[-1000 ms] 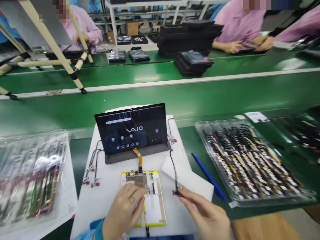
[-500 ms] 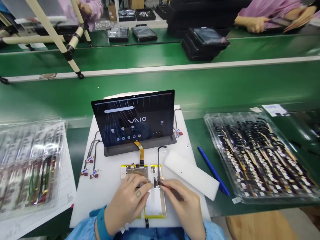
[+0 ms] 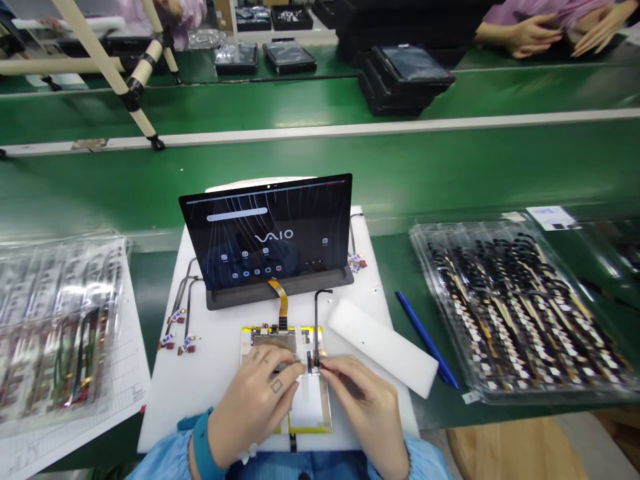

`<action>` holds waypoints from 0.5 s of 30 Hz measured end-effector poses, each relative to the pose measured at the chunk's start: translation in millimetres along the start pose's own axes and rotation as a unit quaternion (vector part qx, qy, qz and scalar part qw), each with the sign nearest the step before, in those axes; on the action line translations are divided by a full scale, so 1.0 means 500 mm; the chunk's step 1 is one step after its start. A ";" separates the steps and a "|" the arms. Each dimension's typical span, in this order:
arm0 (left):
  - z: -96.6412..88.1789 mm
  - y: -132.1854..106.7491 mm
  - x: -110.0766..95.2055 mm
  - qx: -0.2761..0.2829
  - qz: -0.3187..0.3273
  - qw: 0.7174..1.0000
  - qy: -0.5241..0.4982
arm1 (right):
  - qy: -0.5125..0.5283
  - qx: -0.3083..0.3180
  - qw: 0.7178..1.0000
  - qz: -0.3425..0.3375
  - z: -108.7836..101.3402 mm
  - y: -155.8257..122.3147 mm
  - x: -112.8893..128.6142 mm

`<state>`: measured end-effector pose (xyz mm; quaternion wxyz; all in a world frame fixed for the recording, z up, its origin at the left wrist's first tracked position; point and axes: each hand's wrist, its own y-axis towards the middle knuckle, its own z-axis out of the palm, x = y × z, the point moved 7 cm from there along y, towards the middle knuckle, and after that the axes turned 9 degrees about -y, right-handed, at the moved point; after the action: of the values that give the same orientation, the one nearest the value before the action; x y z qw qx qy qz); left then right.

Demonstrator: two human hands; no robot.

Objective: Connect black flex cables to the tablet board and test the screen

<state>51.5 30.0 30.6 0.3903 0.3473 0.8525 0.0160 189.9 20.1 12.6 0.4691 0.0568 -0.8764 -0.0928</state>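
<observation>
A yellow-edged circuit board (image 3: 306, 408) lies on a white work mat (image 3: 200, 387) in front of me. An orange ribbon cable (image 3: 281, 303) joins it to a VAIO tablet (image 3: 267, 233) propped on a grey stand. My left hand (image 3: 255, 403) rests curled on the board's left half and holds it down. My right hand (image 3: 363, 410) pinches the lower end of a thin black flex cable (image 3: 317, 327) against the board's upper right connector.
A white foam block (image 3: 383, 347) and a blue pen (image 3: 427, 340) lie right of the board. Clear trays of black flex cables (image 3: 515, 307) sit at right, bagged parts (image 3: 55, 327) at left. Beyond runs a green conveyor (image 3: 450, 167) with black trays (image 3: 405, 77); other people's hands (image 3: 530, 33) work opposite.
A second ago my right hand held the black cable's end out to the right of the board; it has since brought it onto the board's connector. The view has tilted down slightly.
</observation>
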 end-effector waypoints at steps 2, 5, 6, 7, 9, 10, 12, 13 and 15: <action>-0.001 0.001 -0.002 -0.001 0.002 1.000 0.005 | 0.000 0.003 1.000 -0.003 0.001 0.001 0.001; 0.000 0.005 -0.011 0.000 0.024 0.999 0.030 | -0.001 0.003 1.000 -0.010 0.002 0.003 0.003; 0.003 0.005 -0.014 0.004 0.033 0.998 0.047 | -0.002 0.002 1.000 -0.013 0.002 0.004 0.003; 0.006 0.006 -0.017 0.009 0.039 0.997 0.066 | -0.003 0.001 1.000 -0.016 0.002 0.005 0.003; 0.013 0.004 -0.017 0.017 0.041 0.994 0.097 | -0.005 -0.001 1.000 -0.021 0.002 0.007 0.004; 0.015 0.003 -0.016 0.016 0.039 0.994 0.104 | -0.006 -0.003 1.000 -0.024 0.002 0.008 0.005; 0.013 0.000 -0.013 0.007 0.035 0.995 0.097 | -0.008 -0.005 0.999 -0.031 0.003 0.008 0.006; 0.011 -0.001 -0.013 0.002 0.036 0.995 0.090 | -0.010 -0.007 0.999 -0.034 0.003 0.008 0.006; 0.009 -0.001 -0.014 0.004 0.042 0.995 0.089 | -0.013 -0.009 0.999 -0.040 0.005 0.006 0.006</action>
<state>57.2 24.2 31.9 0.3103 0.3816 0.8686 0.0601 186.1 22.7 14.3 0.4538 0.0866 -0.8787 -0.1205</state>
